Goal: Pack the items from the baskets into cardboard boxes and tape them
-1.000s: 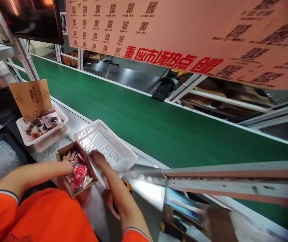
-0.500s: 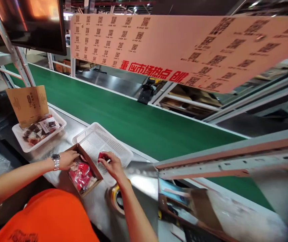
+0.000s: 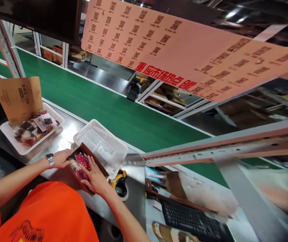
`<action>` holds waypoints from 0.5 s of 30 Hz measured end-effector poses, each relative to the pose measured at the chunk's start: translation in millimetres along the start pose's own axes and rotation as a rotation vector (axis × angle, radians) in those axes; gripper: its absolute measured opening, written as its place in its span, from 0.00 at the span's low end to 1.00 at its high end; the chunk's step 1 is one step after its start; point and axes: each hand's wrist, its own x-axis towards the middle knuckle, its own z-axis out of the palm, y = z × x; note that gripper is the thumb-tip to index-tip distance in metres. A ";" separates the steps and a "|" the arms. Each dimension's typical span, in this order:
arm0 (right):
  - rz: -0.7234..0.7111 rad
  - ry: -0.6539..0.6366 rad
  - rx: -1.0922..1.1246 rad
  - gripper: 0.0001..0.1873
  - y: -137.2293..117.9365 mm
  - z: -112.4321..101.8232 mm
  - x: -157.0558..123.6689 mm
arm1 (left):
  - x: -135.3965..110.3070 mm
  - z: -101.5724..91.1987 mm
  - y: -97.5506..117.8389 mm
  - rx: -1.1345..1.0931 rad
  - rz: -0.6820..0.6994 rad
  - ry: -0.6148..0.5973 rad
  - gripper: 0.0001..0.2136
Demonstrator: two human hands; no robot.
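Observation:
An open brown cardboard box [image 3: 100, 169] sits before me on the metal table, filled with red items in clear plastic wrapping [image 3: 81, 162]. My left hand [image 3: 62, 159] grips the box's left side, its fingertips partly hidden at the edge. Inside the box, my right hand [image 3: 95, 177] lies over the wrapped items with fingers spread. Just behind the box is a white perforated basket [image 3: 117, 153] with a small white slip [image 3: 104, 153] on its bottom. A yellow-and-black tape dispenser [image 3: 120, 185] stands right of the box.
At left, a white basket [image 3: 25, 149] holds several wrapped packets and an upright brown cardboard sheet [image 3: 20, 97]. A green conveyor belt [image 3: 95, 109] runs behind the table. A metal rail [image 3: 221, 143] crosses at right, above a black keyboard [image 3: 191, 218]. A pink code board [image 3: 179, 50] hangs overhead.
My right hand has moved from above the white basket, where it pinched a small red piece, down into the box. My left hand has shifted to the box's side. The view has turned somewhat.

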 end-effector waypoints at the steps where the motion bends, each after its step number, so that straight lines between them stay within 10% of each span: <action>1: 0.004 -0.077 -0.019 0.46 -4.0 -0.1 6.2 | 0.7 2.9 -1.1 0.005 0.017 -0.020 0.33; 15: 0.080 -0.462 -0.131 0.35 -6.7 41.6 73.4 | 24.4 13.8 9.2 0.187 0.268 -0.277 0.41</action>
